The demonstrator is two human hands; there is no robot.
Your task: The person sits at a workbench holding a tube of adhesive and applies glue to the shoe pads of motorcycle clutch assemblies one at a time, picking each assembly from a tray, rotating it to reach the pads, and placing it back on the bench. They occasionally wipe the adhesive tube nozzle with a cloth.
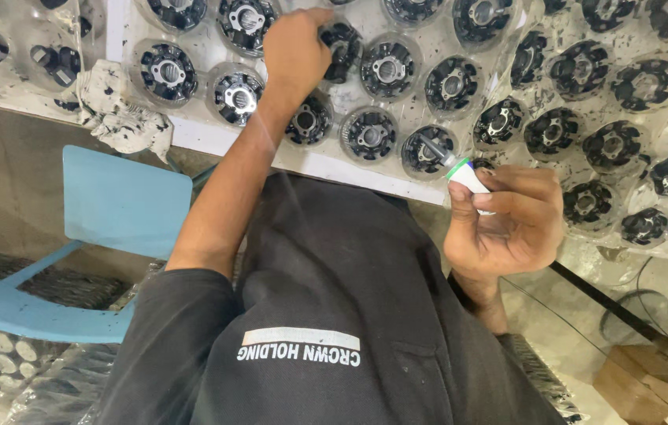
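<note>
White bench (192, 134) packed with black round parts; your left hand (296, 49) pinches one (342, 43), right hand (511, 224) (fingers curled) grips white marker (469, 178)

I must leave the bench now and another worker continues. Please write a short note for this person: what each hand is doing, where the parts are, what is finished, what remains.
Left hand: reaches out over the white tray, fingers on one black round part in the upper row.
Right hand: holds a white marker with a green ring, its tip at the black part on the tray's near edge.
Parts: many black round parts sit in rows on the tray; more lie in plastic sheets to the right.
Done and left: no marks are readable, so this cannot be told.
</note>
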